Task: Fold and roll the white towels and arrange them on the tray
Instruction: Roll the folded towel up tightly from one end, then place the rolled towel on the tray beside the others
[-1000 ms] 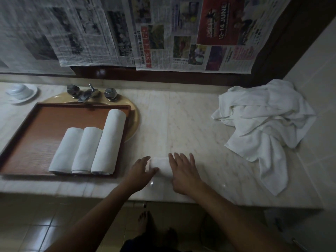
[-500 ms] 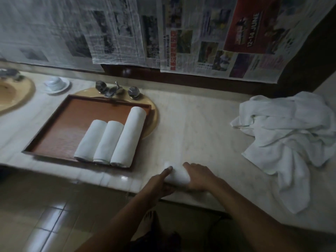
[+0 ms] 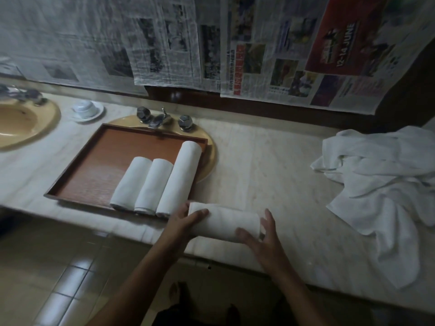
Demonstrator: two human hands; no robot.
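At the table's front edge: a rolled towel lies crosswise between both hands, its left end just beside the tray's front right corner; I cannot tell whether it rests on the table or is lifted.
Left grip: wrapped round the roll's left end, thumb on top.
Right grip: fingers spread and fairly straight at the roll's right end, thumb lying on the near side of the roll.
Tray: brown, toward the table's left, set over a yellow sink with taps at its back edge.
Finished rolls: three side by side, touching, along the tray's right edge; the rightmost is longest.
Loose towels: a crumpled white heap at the table's right end, one draping over the front edge.
Cup and saucer: near the back edge, left of the taps.
Newspaper: sheets covering the wall behind.
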